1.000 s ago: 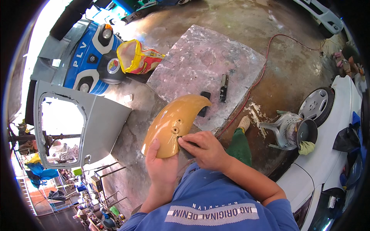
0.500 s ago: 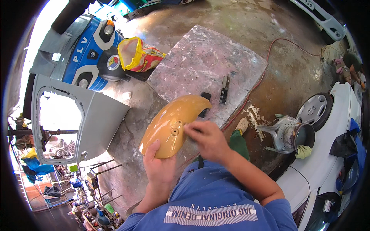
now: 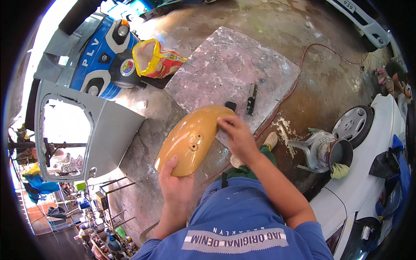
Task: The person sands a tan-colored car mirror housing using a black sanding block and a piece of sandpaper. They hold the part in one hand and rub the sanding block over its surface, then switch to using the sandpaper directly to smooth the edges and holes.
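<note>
A glossy ochre-yellow curved fender [image 3: 184, 130] with two recessed holes is tilted in front of me. My left hand [image 3: 177, 180] grips its lower end, the thumb on top and the other fingers underneath. At the fender's upper right edge is my right hand [image 3: 236, 132], its fingers bent and pressed together. Anything pinched in those fingertips is too small and blurred to make out. Past the fender, a small dark block [image 3: 231, 105] and a long dark tool [image 3: 251, 99] lie on the paint-stained tabletop [image 3: 236, 60].
A yellow-and-red bag [image 3: 160, 60] stands beside the table's left corner, near a blue vehicle front [image 3: 93, 56]. Leftward stands a grey door panel [image 3: 108, 134]. To my right are a stool [image 3: 312, 151] with a pot [image 3: 341, 154] and a white car [image 3: 355, 186]. A red hose [image 3: 303, 58] runs along the floor.
My right hand has moved up and away from me, from beside the holes to the fender's upper right edge. The fender has shifted slightly left, still in my left hand.
</note>
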The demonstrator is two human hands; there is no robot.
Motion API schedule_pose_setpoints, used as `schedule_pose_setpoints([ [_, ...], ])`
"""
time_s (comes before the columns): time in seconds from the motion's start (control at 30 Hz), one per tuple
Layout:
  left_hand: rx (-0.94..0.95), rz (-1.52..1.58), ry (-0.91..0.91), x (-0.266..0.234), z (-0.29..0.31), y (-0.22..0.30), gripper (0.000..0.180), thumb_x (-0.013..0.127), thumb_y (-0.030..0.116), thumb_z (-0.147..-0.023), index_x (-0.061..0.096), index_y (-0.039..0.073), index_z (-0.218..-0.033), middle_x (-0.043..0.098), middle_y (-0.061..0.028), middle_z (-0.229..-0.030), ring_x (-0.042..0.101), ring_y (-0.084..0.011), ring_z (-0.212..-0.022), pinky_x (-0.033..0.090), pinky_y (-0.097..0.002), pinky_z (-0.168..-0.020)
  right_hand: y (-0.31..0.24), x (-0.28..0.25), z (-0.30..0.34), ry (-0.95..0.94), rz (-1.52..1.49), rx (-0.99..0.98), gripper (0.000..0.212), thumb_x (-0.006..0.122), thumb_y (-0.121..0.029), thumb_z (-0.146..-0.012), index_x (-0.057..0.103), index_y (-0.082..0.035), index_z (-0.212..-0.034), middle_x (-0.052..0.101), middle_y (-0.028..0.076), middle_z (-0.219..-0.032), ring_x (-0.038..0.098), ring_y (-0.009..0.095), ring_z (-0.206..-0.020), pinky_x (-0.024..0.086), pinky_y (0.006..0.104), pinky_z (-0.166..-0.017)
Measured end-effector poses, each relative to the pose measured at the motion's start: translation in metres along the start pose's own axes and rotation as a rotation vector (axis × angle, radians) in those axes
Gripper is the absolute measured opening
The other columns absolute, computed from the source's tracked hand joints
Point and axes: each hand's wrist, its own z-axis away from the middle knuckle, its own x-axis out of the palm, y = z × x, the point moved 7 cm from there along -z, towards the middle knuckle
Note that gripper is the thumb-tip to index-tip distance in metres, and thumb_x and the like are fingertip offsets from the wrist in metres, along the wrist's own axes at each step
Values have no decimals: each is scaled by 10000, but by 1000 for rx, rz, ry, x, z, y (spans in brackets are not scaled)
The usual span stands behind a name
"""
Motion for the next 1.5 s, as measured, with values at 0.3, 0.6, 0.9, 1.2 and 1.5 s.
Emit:
schedule_pose_setpoints([
  [0.3, -27, -45, -8, -2, 2, -2, 494, 496, 64, -912, 455, -28, -1396, 561, -182, -1377, 561, -316, -1272, 442, -463, -1090, -13, -13, -25, -156, -13, -83, 476, 609, 36, -751, 683, -75, -1208, 658, 81, -1144, 610, 313, -1090, 486, 418, -895],
  [0.6, -29, -55, 2, -7, 5, -6, 522, 507, 30, -882, 456, -22, -1399, 564, -171, -1375, 551, -315, -1286, 438, -458, -1096, -2, -13, -40, -308, 16, -80, 473, 609, 35, -766, 677, -100, -1214, 636, 68, -1191, 604, 293, -1084, 478, 426, -912],
  [0.9, -23, -102, 20, 3, 7, -4, 558, 499, -14, -852, 437, -53, -1405, 533, -209, -1388, 546, -353, -1284, 444, -490, -1090, -25, -24, -51, -317, 145, -188, 380, 600, -37, -788, 679, -100, -1155, 651, 38, -1134, 615, 261, -1023, 471, 413, -856],
  [1.2, -110, -171, -30, 26, 9, -4, 488, 534, 95, -946, 441, -32, -1409, 551, -189, -1366, 565, -313, -1256, 445, -466, -1081, -122, -37, -40, -532, 107, -351, 483, 620, -100, -775, 634, -104, -1258, 609, 31, -1177, 591, 250, -1032, 467, 402, -835],
  [1.5, -6, -54, -96, 29, 1, -22, 557, 316, 435, -1094, 422, 4, -1430, 554, -155, -1374, 559, -288, -1260, 435, -437, -1083, -159, -35, -23, -436, 197, -312, 561, 643, -112, -756, 617, -83, -1316, 578, 44, -1196, 583, 256, -1023, 467, 398, -837],
])
